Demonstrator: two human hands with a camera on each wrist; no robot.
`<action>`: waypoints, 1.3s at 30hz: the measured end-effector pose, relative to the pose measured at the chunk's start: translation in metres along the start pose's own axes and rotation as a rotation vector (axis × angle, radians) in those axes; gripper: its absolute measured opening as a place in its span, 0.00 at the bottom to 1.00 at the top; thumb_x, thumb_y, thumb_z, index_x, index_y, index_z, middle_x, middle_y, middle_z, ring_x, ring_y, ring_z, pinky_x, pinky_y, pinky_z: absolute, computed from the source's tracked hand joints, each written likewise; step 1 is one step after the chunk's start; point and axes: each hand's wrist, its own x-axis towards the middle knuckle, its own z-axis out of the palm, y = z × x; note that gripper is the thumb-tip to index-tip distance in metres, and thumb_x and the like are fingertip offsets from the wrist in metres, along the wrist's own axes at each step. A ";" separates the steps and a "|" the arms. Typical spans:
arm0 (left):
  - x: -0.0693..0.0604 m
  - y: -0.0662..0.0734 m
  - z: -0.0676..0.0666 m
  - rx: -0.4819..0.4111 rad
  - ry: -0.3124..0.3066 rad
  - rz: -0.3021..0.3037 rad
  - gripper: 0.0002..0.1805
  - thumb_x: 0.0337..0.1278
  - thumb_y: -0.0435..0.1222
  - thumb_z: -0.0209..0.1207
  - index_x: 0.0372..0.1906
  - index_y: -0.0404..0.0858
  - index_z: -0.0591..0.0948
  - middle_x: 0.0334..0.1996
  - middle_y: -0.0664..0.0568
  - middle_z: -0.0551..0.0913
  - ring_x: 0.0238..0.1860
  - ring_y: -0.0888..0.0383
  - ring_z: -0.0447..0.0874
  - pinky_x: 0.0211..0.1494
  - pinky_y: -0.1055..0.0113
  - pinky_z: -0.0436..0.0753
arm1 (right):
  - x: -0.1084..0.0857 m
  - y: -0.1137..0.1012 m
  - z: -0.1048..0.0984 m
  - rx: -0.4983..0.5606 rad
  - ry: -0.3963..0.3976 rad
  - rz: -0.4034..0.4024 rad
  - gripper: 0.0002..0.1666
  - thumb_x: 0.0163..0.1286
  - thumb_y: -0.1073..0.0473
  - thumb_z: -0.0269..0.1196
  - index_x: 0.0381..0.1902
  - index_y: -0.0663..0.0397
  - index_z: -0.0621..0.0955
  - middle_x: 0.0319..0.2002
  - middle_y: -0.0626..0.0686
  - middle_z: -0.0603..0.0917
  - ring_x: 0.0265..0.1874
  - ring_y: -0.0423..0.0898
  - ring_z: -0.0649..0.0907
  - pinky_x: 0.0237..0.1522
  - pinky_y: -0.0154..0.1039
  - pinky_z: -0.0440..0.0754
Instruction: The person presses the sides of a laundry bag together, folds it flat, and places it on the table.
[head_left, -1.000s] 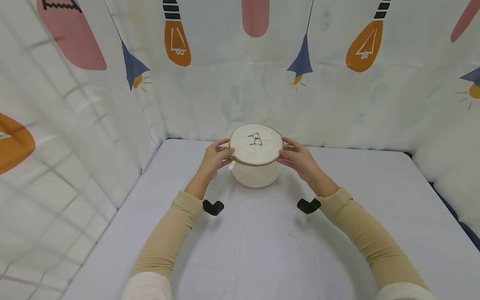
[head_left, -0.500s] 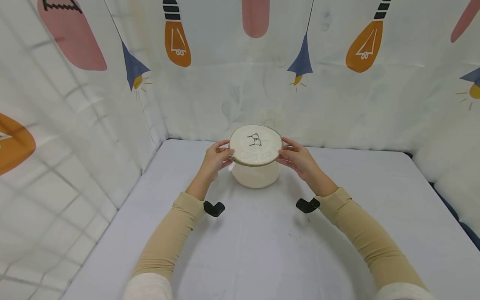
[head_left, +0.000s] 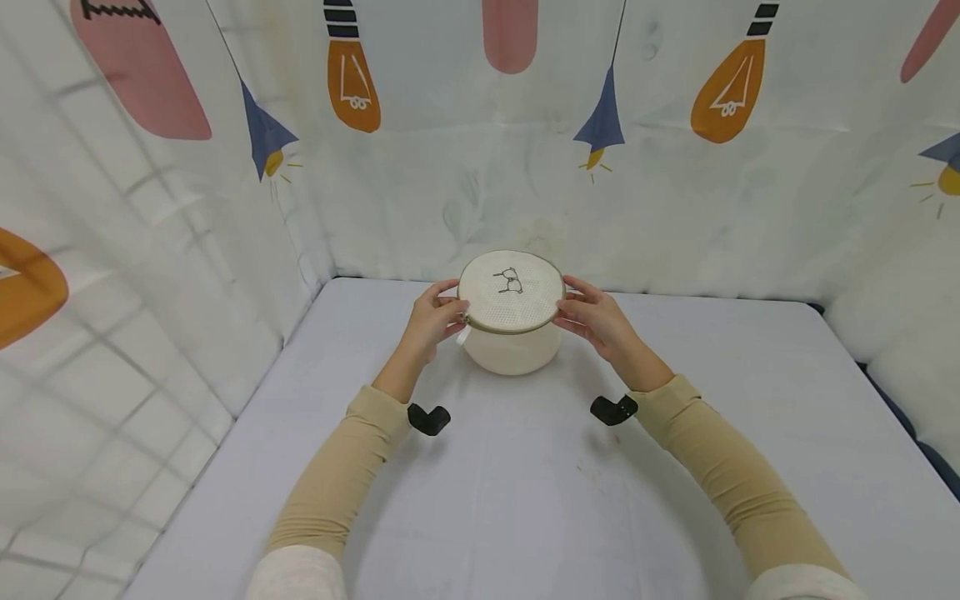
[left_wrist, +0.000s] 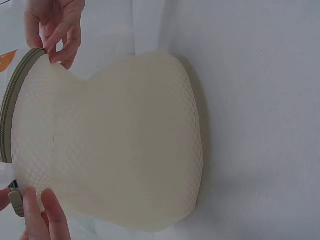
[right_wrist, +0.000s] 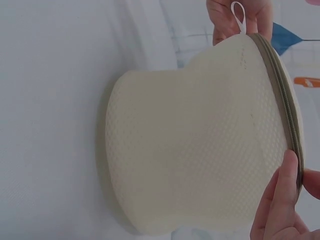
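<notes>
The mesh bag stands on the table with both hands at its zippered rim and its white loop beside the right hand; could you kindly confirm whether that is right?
Not quite: the white loop is beside the left hand, not the right hand, as the right wrist view shows. The rest holds.

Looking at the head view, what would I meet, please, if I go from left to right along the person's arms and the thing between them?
Left sleeve → left hand → mesh bag → right hand → right sleeve.
</notes>
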 end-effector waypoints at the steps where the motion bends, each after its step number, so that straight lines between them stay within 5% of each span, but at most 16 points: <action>1: 0.000 0.000 0.000 0.006 -0.001 -0.001 0.31 0.70 0.32 0.61 0.75 0.42 0.69 0.48 0.47 0.77 0.37 0.60 0.80 0.45 0.71 0.84 | 0.000 0.000 0.000 -0.003 0.002 0.004 0.39 0.77 0.71 0.57 0.81 0.53 0.60 0.53 0.54 0.70 0.39 0.42 0.84 0.45 0.32 0.86; 14: 0.002 -0.004 -0.001 0.016 0.003 -0.029 0.31 0.71 0.33 0.61 0.76 0.43 0.69 0.53 0.45 0.77 0.38 0.60 0.81 0.50 0.67 0.85 | 0.006 0.004 -0.002 0.002 -0.001 0.036 0.39 0.77 0.71 0.57 0.81 0.53 0.60 0.56 0.55 0.71 0.38 0.41 0.84 0.45 0.32 0.86; 24: 0.002 -0.010 -0.001 0.014 -0.007 -0.042 0.31 0.72 0.32 0.61 0.76 0.41 0.68 0.53 0.44 0.77 0.39 0.60 0.80 0.44 0.72 0.84 | 0.007 0.009 -0.004 -0.001 -0.020 0.051 0.38 0.78 0.71 0.56 0.81 0.55 0.59 0.55 0.55 0.72 0.36 0.40 0.85 0.43 0.30 0.86; 39: 0.003 -0.018 -0.001 0.012 -0.002 -0.039 0.31 0.71 0.32 0.60 0.76 0.41 0.68 0.53 0.44 0.76 0.40 0.59 0.79 0.55 0.63 0.84 | 0.008 0.015 -0.004 -0.015 -0.006 0.068 0.38 0.77 0.71 0.56 0.81 0.54 0.60 0.58 0.56 0.71 0.36 0.40 0.85 0.44 0.31 0.86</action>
